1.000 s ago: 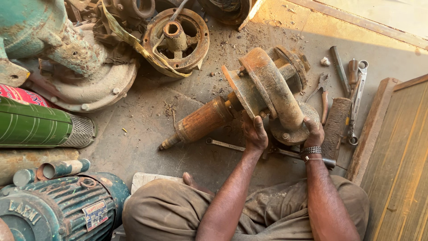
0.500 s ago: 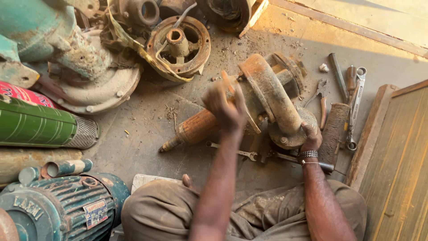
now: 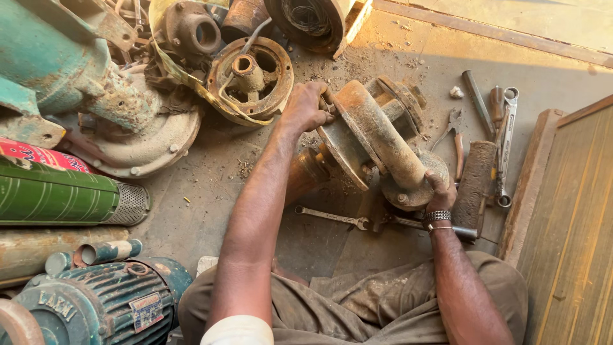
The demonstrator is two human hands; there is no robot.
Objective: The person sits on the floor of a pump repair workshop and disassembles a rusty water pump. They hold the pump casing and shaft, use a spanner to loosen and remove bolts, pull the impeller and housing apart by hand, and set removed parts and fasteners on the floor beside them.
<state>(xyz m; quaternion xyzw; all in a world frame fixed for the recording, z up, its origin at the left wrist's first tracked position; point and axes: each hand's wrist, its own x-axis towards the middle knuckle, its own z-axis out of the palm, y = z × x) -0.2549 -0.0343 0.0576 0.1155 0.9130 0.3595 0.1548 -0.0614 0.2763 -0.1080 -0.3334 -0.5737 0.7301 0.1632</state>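
Note:
A rusty pump casing (image 3: 377, 137) with its rotor shaft (image 3: 306, 172) lies tilted on the dusty floor in front of me. My left hand (image 3: 306, 105) grips the upper left rim of the casing flange. My right hand (image 3: 439, 191), with a bracelet at the wrist, holds the lower right end of the casing. A small spanner (image 3: 332, 217) lies on the floor just under the casing.
Rusty pump housings (image 3: 252, 76) and a teal motor body (image 3: 57, 64) crowd the upper left. A green cylinder (image 3: 57, 195) and a teal motor (image 3: 96, 303) lie at the left. Pliers (image 3: 456, 131), wrenches (image 3: 504, 147) and a wooden board (image 3: 568, 211) sit to the right.
My left hand left the casing's lower side, rose over the shaft and took hold of the flange's upper left rim. The right hand stayed on the lower end.

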